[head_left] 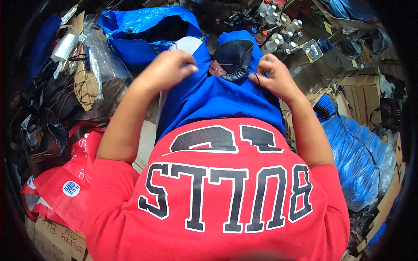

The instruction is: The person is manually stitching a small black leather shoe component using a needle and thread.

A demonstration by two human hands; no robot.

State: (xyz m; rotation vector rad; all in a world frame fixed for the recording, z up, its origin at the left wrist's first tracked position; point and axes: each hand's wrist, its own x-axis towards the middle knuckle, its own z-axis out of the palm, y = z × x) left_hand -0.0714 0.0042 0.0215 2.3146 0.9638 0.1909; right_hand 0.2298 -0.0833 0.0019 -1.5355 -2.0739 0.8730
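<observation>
A shoe (233, 61) with a dark inside, a gathered black edge and a brown leather part rests on the blue cloth (209, 100) over my lap. A thin thread (230, 65) runs nearly straight across its opening, between my hands. To the left of the shoe, my left hand (172, 67) is closed in a pinch at one end of the thread. On the other side my right hand (275, 78) pinches too, close to the shoe's edge, with a small dark loop at its fingers. Whether a needle is in either hand, I cannot make out.
A blue bag (150, 32) gapes at the upper left. Several capped bottles (278, 35) crowd the upper right, near a clear plastic container (312, 51). Blue plastic wrapping (359, 158) lies at the right, below cardboard (359, 95). A red bag (72, 178) sits at the left.
</observation>
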